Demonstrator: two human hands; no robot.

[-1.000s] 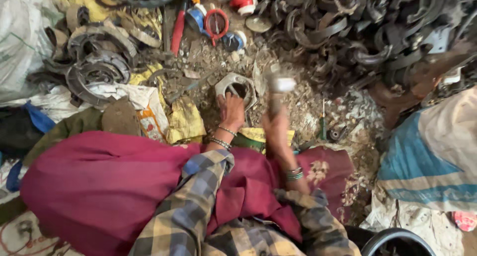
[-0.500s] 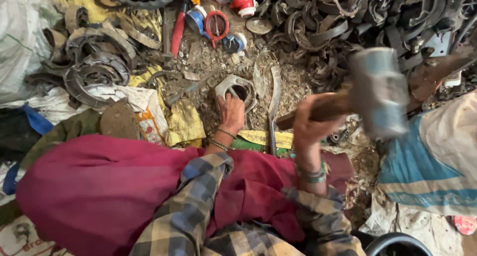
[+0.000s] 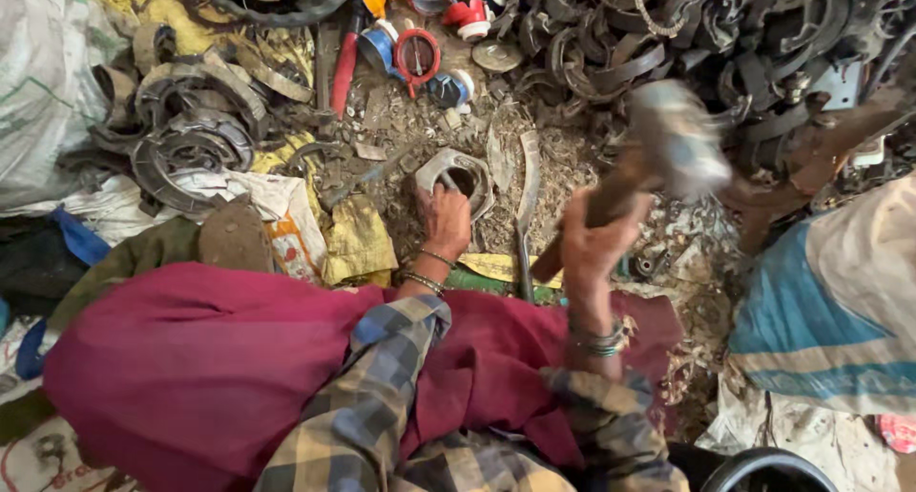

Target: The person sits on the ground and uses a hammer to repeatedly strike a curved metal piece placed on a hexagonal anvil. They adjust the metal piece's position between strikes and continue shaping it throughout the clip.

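Centre of frame: the left hand (image 3: 447, 220) still pins the grey metal ring (image 3: 458, 175) to the littered ground while the right hand (image 3: 593, 239), fist closed round the handle, now brings the raised hammer (image 3: 673, 148) down toward it.

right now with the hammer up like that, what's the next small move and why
Probably bring the wooden-handled steel hammer straight down onto the grey ring-shaped metal part. The right hand grips the handle with the blurred head raised, and the left hand pins the ring's near edge on the scrap-strewn ground. Aim at the far rim, away from those fingers.
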